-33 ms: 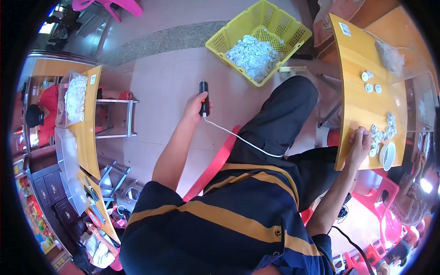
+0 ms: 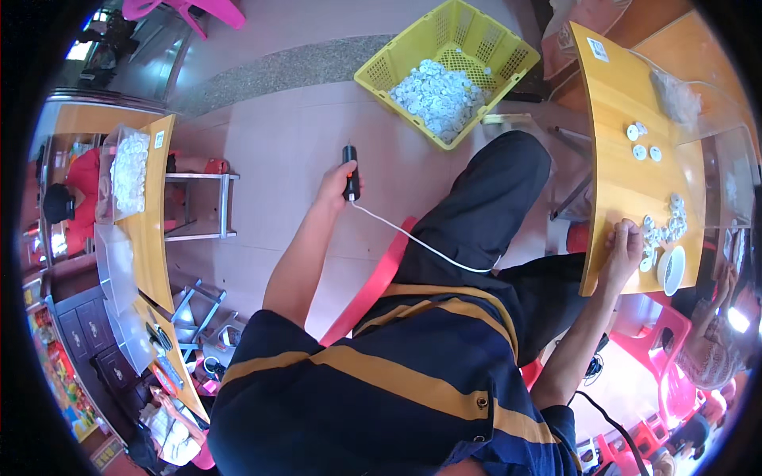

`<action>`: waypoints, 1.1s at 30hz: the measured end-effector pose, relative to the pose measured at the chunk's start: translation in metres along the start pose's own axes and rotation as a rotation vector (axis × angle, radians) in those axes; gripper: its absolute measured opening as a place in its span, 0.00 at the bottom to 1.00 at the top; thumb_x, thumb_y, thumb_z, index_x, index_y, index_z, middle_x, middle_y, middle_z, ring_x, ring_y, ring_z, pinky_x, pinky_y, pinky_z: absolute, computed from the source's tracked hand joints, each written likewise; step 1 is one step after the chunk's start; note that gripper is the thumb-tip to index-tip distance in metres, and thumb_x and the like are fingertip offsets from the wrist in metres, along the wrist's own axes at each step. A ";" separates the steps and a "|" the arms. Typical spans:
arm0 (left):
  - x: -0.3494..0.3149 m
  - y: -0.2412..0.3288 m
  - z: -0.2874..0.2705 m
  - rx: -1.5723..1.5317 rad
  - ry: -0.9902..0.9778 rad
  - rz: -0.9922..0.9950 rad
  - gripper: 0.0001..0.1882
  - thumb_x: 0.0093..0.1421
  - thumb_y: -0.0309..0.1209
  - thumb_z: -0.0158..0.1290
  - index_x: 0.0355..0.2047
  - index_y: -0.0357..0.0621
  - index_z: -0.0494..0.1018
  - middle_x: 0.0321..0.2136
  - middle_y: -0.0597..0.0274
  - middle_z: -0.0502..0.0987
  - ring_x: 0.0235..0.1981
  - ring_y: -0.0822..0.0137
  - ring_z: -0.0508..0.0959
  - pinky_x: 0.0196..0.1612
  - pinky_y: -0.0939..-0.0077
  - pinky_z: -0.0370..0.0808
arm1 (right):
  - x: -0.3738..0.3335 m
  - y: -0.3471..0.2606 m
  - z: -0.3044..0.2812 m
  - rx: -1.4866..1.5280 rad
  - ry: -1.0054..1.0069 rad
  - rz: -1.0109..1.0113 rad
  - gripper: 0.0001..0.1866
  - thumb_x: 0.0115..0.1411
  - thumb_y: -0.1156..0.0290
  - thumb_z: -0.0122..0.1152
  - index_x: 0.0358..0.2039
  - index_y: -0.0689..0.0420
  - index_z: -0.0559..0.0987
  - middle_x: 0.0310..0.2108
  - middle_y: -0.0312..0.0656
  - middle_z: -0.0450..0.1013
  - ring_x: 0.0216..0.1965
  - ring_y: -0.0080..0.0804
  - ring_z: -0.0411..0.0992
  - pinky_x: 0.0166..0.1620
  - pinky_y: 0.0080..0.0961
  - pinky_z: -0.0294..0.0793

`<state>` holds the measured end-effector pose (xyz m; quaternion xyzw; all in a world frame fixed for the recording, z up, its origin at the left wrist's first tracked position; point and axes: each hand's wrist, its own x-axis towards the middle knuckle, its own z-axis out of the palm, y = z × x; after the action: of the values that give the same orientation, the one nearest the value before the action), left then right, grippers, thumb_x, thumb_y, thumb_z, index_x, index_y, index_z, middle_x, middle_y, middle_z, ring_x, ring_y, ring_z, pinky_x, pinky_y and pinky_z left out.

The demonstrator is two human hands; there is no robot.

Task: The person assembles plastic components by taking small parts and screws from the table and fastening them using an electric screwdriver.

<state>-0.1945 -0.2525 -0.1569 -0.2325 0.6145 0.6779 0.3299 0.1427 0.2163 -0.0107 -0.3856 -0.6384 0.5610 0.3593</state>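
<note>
The left hand [image 2: 336,186] is wrapped around a slim black cylindrical handheld tool [image 2: 352,184], held out over the floor, while the right hand [image 2: 625,250] rests at the near edge of a yellow wooden tabletop [image 2: 623,103], its fingers curled; whether they grip something cannot be told. The tool stands nearly upright in the picture, a thin tip at its upper end, a small orange patch by the thumb, and a thin white cable [image 2: 410,236] running from its lower end across to the dark trousers. Just beside the right hand lies a cluster of small round white pieces [image 2: 676,218], with a few more well apart, farther up the tabletop. A round white bowl [image 2: 663,276] sits next to the cluster, its contents unclear. On the floor ahead, a yellow perforated plastic basket [image 2: 413,51] holds a large heap of similar white pieces.
</note>
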 end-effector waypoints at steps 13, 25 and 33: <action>0.161 -0.106 -0.016 -0.012 0.319 -0.110 0.13 0.61 0.31 0.60 0.37 0.33 0.71 0.27 0.53 0.75 0.22 0.59 0.79 0.21 0.61 0.77 | -0.014 -0.007 0.021 -0.110 0.067 0.025 0.06 0.68 0.70 0.62 0.43 0.56 0.79 0.29 0.29 0.73 0.29 0.14 0.67 0.35 0.10 0.66; -0.082 0.057 0.154 -0.536 -0.301 0.307 0.15 0.68 0.40 0.56 0.44 0.42 0.69 0.34 0.59 0.77 0.28 0.67 0.79 0.29 0.69 0.78 | -0.014 -0.004 0.024 -0.181 0.113 -0.025 0.03 0.68 0.74 0.60 0.40 0.59 0.79 0.32 0.30 0.73 0.30 0.15 0.66 0.34 0.11 0.66; -0.030 0.177 0.357 -0.683 -0.498 0.908 0.14 0.65 0.33 0.60 0.42 0.46 0.64 0.28 0.66 0.70 0.21 0.71 0.74 0.21 0.75 0.72 | -0.023 -0.010 0.031 -0.016 0.151 0.020 0.03 0.68 0.75 0.61 0.41 0.59 0.78 0.34 0.32 0.74 0.32 0.16 0.67 0.38 0.13 0.68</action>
<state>-0.2723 0.0900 0.0336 0.1248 0.3048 0.9429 0.0489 0.1250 0.1812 -0.0050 -0.4362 -0.6099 0.5288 0.3977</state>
